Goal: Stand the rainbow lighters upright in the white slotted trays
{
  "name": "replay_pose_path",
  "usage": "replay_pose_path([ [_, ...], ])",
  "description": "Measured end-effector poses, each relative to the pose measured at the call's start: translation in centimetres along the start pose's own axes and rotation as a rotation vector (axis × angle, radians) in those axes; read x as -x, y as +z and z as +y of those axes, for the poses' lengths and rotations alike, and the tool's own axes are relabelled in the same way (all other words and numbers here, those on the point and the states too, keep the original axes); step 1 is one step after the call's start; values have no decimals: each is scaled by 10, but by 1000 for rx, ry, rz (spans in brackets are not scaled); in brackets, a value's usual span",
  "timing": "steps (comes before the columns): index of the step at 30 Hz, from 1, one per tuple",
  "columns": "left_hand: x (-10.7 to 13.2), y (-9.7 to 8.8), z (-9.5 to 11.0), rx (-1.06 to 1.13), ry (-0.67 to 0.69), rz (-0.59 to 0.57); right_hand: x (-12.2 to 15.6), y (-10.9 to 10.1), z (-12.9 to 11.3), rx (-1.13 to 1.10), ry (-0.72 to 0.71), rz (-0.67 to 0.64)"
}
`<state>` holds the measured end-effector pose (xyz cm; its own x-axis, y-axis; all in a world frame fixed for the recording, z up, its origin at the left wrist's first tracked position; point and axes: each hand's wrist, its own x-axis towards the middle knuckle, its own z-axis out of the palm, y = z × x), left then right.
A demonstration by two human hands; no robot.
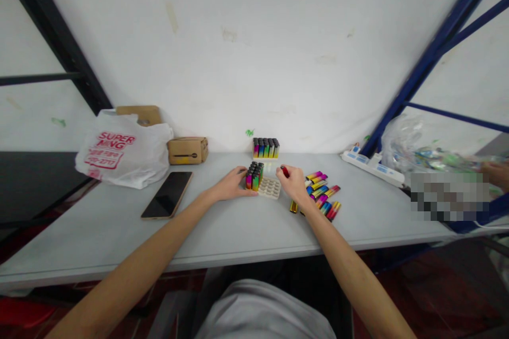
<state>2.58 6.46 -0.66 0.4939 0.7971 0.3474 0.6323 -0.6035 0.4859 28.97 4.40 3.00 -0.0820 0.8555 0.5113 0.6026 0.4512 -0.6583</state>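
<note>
My left hand (231, 184) grips the left side of a pale tray (270, 189) with round holes, thumb low at the front and fingers behind. Rows of upright rainbow-metallic lighters (254, 176) with black tops fill the tray's left part; open holes show on its right. Just right of the tray, my right hand (293, 181) is closed around a lighter (284, 171), only its reddish end showing. Beside and partly behind that wrist lies a loose pile of shiny multicoloured lighters (324, 196). A second tray of standing lighters (266, 148) sits at the back against the wall.
On the left are a dark phone (167, 195), a white plastic bag (123, 151) and a cardboard box (188, 150). A white power strip (374, 166) runs along the right. Another person's hand (497, 174) is at far right near clear plastic bags (403, 140).
</note>
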Motion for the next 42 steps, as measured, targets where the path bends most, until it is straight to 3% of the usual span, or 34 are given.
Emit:
replay_pose_path([
  [12, 0, 1, -4, -7, -3, -12, 0, 0, 5, 49, -24, -36],
  [19, -1, 2, -4, -14, -2, -21, -5, 2, 12, 47, -150, -89],
  [29, -1, 3, -4, -1, -7, -14, -4, 7, 14, 45, -105, -201],
  [33, -1, 3, -5, 3, 2, -2, -7, 11, 21, 143, -119, -318],
  [38, -1, 4, -5, -11, -16, -10, -11, 18, 23, 282, -217, -295],
  [42, -1, 4, -7, -9, -15, -8, -10, 28, 15, 366, -176, -327],
])
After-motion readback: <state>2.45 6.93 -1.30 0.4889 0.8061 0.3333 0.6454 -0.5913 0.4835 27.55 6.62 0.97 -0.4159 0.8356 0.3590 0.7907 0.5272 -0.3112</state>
